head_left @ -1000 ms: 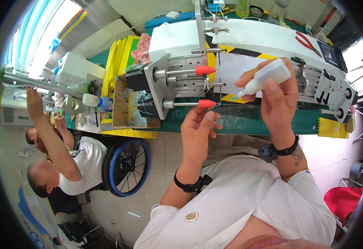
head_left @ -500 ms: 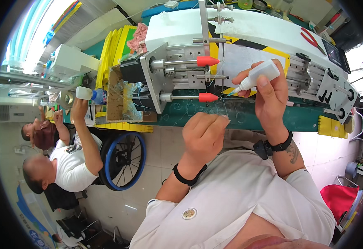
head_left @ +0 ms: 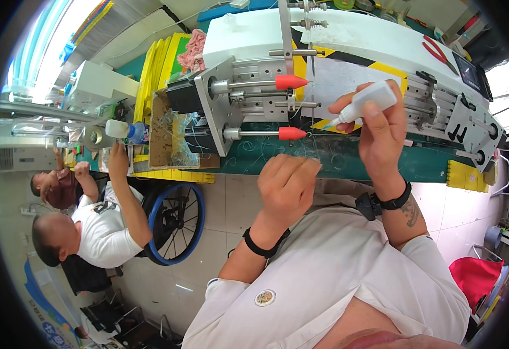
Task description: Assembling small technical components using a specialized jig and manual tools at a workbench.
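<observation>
My right hand grips a small translucent squeeze bottle, tilted so its thin bluish nozzle points down and left. The nozzle tip is close to the lower red cone tip but apart from it. My left hand is closed in a pinch just in front of that cone, over the bench edge. Its fingertips seem to hold a thin clear line leading up towards the cone; the line is very faint. Another red cone tip sits behind on the same metal slide machine.
A cardboard box with tangled clear scraps stands left of the machine. Loose strands lie on the green bench. Red-handled pliers rest on the white housing. At left a person sits near a blue-rimmed wheel.
My right hand and the bottle have shifted slightly right, the nozzle a little away from the cone. My left hand stays nearly still. The seated person's hand has dropped away from a white-capped bottle.
</observation>
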